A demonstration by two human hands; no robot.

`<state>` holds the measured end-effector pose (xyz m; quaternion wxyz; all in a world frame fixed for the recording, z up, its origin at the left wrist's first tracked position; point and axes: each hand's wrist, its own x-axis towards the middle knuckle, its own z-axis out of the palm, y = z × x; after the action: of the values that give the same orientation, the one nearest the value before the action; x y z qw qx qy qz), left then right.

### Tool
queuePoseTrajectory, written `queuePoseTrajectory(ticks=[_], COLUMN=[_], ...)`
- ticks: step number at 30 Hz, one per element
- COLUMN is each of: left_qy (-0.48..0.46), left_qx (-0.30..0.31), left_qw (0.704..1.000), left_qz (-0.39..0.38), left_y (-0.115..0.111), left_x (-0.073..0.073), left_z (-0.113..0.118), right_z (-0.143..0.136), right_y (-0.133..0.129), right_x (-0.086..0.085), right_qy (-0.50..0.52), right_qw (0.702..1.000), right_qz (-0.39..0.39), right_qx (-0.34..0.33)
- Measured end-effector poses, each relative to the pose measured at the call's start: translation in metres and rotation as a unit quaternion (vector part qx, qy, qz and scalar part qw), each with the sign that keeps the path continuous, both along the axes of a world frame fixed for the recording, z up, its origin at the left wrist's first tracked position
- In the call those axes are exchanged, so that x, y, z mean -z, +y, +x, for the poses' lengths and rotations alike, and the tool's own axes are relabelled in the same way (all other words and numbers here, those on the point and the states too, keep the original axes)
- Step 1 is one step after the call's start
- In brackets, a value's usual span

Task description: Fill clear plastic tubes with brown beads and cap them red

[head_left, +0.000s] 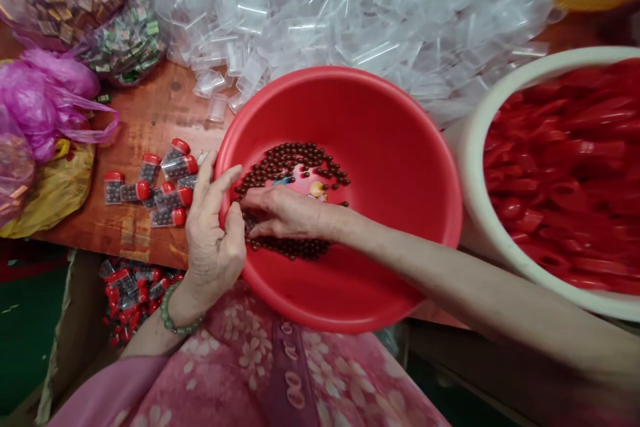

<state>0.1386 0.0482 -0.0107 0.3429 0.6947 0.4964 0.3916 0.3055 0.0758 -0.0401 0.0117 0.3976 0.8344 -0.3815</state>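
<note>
A red plastic basin [400, 147] holds many small brown beads [295, 157], over a printed picture on its bottom. My left hand [215, 233] is at the basin's left rim, its index finger and thumb over the edge and the other fingers outside. A green bead bracelet [175, 313] circles the left wrist. My right hand [285, 210] reaches across into the basin, its fingers curled down among the beads at the left side. Whatever those fingers hold is mostly hidden. Left of the basin lie several small clear bottles with red caps [170, 197], filled with dark beads.
Clear plastic containers [340, 20] are heaped behind the basin. On the right stands a white tub [477, 167] of red plastic parts [565, 180]. Bags of small pieces [65, 0] and a pink plastic bag [45, 100] lie left. Below the table edge, a box holds more red-capped bottles [130, 293].
</note>
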Motion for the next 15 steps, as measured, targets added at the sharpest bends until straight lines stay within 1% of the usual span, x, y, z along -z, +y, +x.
queuePoseTrajectory(ticks=[2,5,6,8,10,12,13,15], left_qy=[-0.009,0.014,0.030,0.062,0.079,0.065,0.050,0.020], left_qx=[-0.002,0.004,0.006,0.008,0.019,0.060,0.095,0.174], left_qw=[1.000,1.000,1.000,0.998,0.995,0.993,0.991,0.984], left_qz=[0.005,0.007,0.004,0.015,0.052,0.080,0.077,0.030], left_y=[0.003,0.008,0.009,0.010,0.011,0.010,0.010,0.009], left_x=[0.007,0.018,0.021,0.023,0.019,0.010,0.006,-0.003], left_z=[-0.002,-0.007,-0.009,-0.011,-0.011,-0.010,-0.008,-0.003], right_z=[0.005,0.017,0.021,0.029,0.036,0.042,0.045,0.049], right_y=[-0.003,-0.009,-0.011,-0.014,-0.016,-0.018,-0.020,-0.022], right_x=[0.001,-0.003,-0.006,-0.013,-0.021,-0.029,-0.034,-0.042], right_qy=[0.102,0.240,0.267,0.292,0.301,0.312,0.321,0.335], right_qw=[0.993,0.961,0.952,0.943,0.939,0.934,0.931,0.927], right_qz=[-0.040,-0.073,-0.074,-0.069,-0.053,-0.038,-0.033,-0.023], right_qx=[0.045,0.114,0.129,0.145,0.157,0.167,0.171,0.169])
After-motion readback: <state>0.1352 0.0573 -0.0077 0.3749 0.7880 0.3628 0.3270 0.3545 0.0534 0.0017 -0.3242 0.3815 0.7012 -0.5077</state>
